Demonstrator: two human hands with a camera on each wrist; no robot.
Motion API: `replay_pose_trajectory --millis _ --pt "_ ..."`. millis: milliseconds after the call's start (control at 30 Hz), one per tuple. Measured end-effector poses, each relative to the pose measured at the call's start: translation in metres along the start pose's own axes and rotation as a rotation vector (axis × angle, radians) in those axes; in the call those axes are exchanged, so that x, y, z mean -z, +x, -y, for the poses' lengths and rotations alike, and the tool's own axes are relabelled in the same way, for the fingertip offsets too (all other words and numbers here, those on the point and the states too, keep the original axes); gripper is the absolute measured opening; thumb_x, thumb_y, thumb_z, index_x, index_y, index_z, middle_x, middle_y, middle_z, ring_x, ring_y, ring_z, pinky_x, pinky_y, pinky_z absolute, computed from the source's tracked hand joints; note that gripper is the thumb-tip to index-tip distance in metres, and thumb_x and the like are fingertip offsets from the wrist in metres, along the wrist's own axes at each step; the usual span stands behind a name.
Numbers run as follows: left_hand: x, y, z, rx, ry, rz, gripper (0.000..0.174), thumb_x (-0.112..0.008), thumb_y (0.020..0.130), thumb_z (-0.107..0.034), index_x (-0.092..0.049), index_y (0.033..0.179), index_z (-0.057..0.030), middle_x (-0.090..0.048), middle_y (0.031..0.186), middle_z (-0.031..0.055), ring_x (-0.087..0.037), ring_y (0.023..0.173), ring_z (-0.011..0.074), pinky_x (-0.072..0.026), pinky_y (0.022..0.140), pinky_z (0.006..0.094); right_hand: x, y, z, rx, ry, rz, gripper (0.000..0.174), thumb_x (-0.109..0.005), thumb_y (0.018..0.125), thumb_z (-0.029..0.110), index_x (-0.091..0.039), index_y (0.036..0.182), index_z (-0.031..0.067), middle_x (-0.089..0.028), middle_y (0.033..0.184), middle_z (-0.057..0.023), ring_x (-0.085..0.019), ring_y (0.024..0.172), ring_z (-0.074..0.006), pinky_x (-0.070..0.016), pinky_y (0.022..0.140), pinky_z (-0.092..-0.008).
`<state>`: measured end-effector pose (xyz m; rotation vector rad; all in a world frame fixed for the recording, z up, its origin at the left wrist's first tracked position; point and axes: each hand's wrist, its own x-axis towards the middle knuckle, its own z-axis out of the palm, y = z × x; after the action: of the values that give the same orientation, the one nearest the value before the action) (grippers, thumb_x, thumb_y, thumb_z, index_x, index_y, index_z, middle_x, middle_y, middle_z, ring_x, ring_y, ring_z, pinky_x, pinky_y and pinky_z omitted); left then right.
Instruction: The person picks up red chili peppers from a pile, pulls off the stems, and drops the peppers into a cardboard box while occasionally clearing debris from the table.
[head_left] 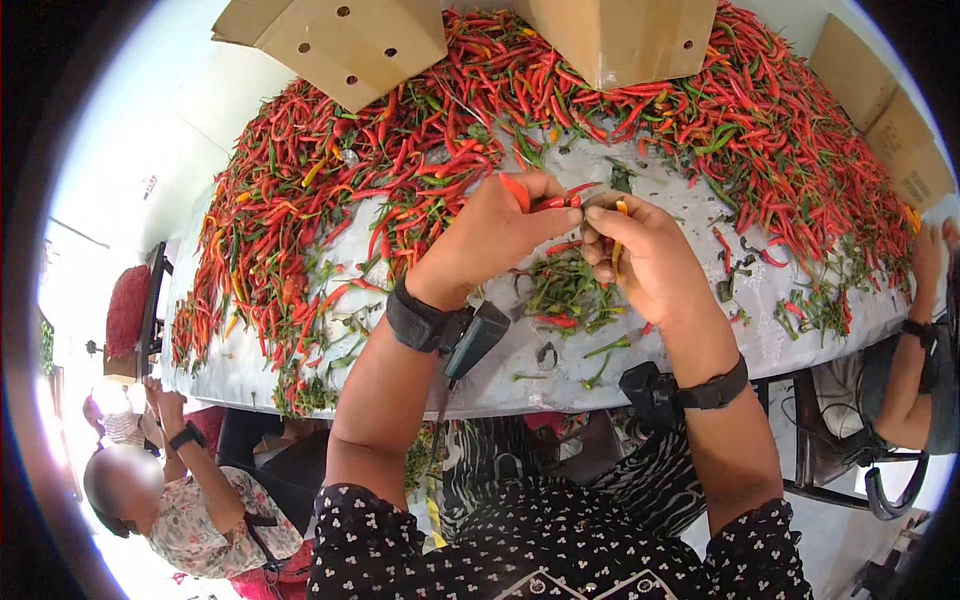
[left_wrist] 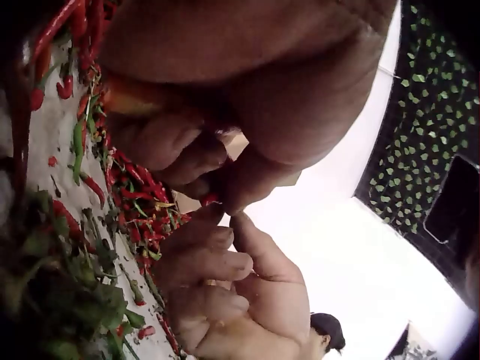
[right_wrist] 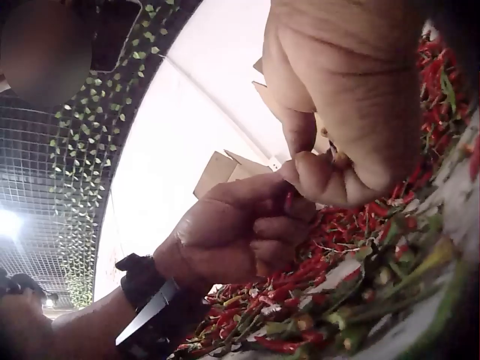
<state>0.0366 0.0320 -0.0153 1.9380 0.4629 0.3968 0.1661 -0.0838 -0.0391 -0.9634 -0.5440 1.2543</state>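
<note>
In the head view, the left hand [head_left: 490, 235] holds red chilies [head_left: 515, 192] in its curled fingers, one with its end at the thumb tip. Close against it, the right hand [head_left: 645, 250] has curled fingers around a yellow-orange chili [head_left: 619, 240]. The thumb tips of both hands almost meet above a small pile of green stems [head_left: 570, 290]. In the left wrist view the fingertips of the left hand [left_wrist: 247, 82] and right hand [left_wrist: 232, 300] come together; what lies between them is too small to tell.
Heaps of red chilies [head_left: 790, 150] cover much of the table [head_left: 470, 385]. Cardboard boxes [head_left: 350, 50] stand at the back, another carton [head_left: 905, 150] at the right. A person [head_left: 215, 500] sits at the left; another person's arm [head_left: 905, 370] reaches in at the right.
</note>
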Motion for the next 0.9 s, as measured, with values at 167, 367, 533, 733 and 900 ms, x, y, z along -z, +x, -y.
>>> replay_pose_trajectory --millis 167,367,533,733,900 --pt "-0.002 -0.003 -0.012 0.097 -0.193 -0.032 0.019 -0.057 0.083 -0.016 -0.057 0.097 -0.0026 -0.041 0.059 -0.0082 -0.033 0.047 0.0008 -0.0246 0.041 0.0184 -0.005 -0.013 0.015 -0.073 -0.409 0.001 0.014 -0.061 0.08 0.016 -0.057 0.085 0.0032 -0.052 0.063 -0.0003 -0.049 0.057 -0.0108 -0.0361 0.049 -0.0264" --pt "0.006 0.004 0.005 0.157 -0.687 0.06 0.02 -0.049 0.085 -0.008 -0.054 0.102 -0.002 -0.042 0.066 -0.003 -0.033 0.049 0.0037 -0.0221 0.04 0.0184 -0.01 -0.025 -0.004 0.31 -1.352 0.207 0.016 -0.064 0.063 0.016 -0.064 0.072 0.0024 -0.06 0.07 -0.0186 -0.059 0.071 -0.0349 -0.0464 0.064 -0.0427" --pt "0.005 0.004 0.005 0.148 -0.694 -0.014 0.018 -0.047 0.084 -0.007 -0.054 0.1 -0.0024 -0.05 0.072 0.0007 -0.045 0.055 0.0068 -0.0247 0.039 0.0174 -0.016 -0.028 -0.021 0.408 -1.62 0.2 0.013 -0.063 0.062 0.012 -0.061 0.068 0.0006 -0.059 0.067 -0.0206 -0.059 0.071 -0.0374 -0.047 0.064 -0.0451" --pt "0.006 0.004 0.007 0.168 -0.644 0.005 0.021 -0.047 0.083 -0.008 -0.054 0.102 -0.0021 -0.056 0.078 0.0051 -0.054 0.064 0.0104 -0.0282 0.04 0.0167 -0.021 -0.029 -0.022 0.35 -1.723 0.259 0.016 -0.063 0.063 0.015 -0.057 0.068 0.0015 -0.057 0.066 -0.0183 -0.057 0.071 -0.0376 -0.0441 0.06 -0.0464" --pt "0.007 0.005 0.01 0.162 -0.635 0.039 0.024 -0.046 0.082 -0.007 -0.054 0.104 -0.0017 -0.056 0.078 0.005 -0.054 0.067 0.01 -0.0304 0.041 0.0174 -0.009 -0.021 -0.013 0.409 -1.401 0.25 0.016 -0.062 0.066 0.013 -0.06 0.074 0.0002 -0.056 0.064 -0.0171 -0.058 0.063 -0.0307 -0.0439 0.057 -0.0414"
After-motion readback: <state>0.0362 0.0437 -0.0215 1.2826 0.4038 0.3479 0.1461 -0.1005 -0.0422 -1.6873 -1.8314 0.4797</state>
